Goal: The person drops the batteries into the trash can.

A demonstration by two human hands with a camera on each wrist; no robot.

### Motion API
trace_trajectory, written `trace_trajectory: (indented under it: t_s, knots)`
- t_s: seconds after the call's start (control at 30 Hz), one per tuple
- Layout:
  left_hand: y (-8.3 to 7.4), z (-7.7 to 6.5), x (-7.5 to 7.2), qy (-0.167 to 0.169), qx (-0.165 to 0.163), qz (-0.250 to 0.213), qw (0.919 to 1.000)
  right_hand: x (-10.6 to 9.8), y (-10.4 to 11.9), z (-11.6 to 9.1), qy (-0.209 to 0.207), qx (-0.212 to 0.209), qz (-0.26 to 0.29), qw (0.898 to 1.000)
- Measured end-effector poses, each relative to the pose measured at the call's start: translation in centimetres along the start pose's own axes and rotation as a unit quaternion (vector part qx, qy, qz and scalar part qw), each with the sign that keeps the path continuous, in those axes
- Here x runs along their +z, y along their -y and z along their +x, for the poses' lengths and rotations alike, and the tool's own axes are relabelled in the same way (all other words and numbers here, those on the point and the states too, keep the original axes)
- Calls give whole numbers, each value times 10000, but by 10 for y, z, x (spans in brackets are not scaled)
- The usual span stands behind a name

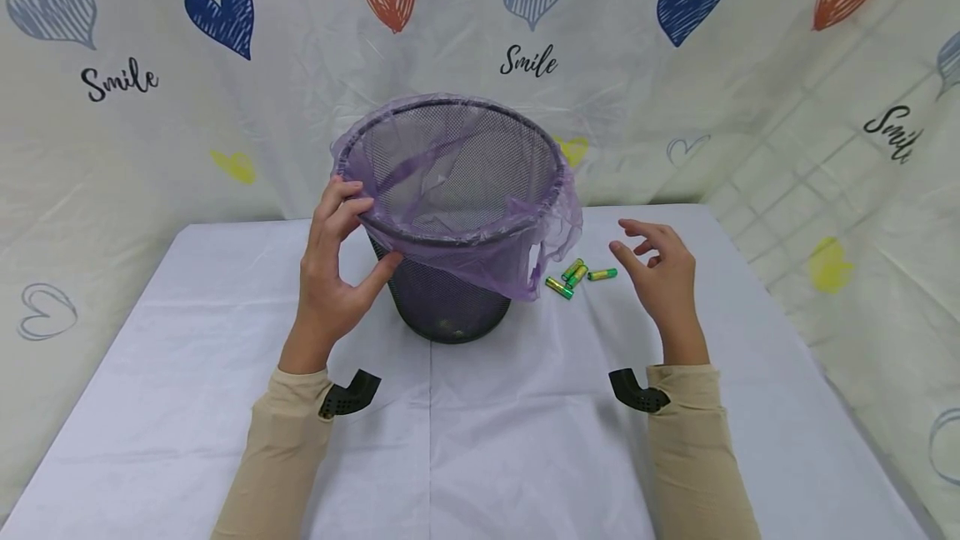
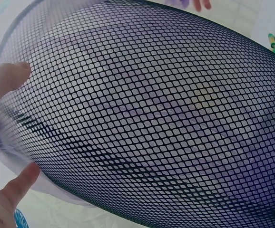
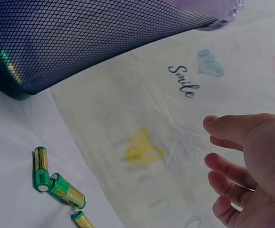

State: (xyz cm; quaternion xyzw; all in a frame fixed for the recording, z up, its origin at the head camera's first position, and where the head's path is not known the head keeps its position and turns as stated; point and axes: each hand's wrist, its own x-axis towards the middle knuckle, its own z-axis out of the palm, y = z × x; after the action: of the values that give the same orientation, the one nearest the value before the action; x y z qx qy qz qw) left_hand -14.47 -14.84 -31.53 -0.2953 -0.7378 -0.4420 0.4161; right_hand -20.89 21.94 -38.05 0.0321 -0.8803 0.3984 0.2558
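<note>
The batteries (image 1: 577, 277) lie on the bench (image 1: 525, 457) between bin (image 1: 450, 307) and right hand (image 1: 663, 273), just left of its fingertips and far nearer to it than to the left hand (image 1: 330, 282); the rightmost's long axis runs nearly sideways, the close pair slants up to the right, the one nearest the bin slants down to the right; the left hand, spread wide, holds the bin's rim; the right holds nothing, thumb and fingers parted; four batteries, one bin, one purple bag (image 1: 513, 265) over its rim; a green-gold patch shows through the mesh, perhaps a fifth battery, I cannot tell.
</note>
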Motion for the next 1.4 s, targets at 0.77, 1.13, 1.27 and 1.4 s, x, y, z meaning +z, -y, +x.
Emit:
trace_trajectory:
  t_s: [0.77,1.13,1.27,1.4]
  knots:
    - [2,-1,1,-39,34,-77,10000,10,-18,0,325,349,-185,9987]
    - [2,-1,1,-47,53,-128,9999,15,-29,1,337,260,-238,9988]
    - [2,-1,1,-58,68,-146,9999,17,-34,1,393,324,-241,9984]
    - [2,-1,1,-59,82,-176,9998,20,-38,0,503,460,-288,9973]
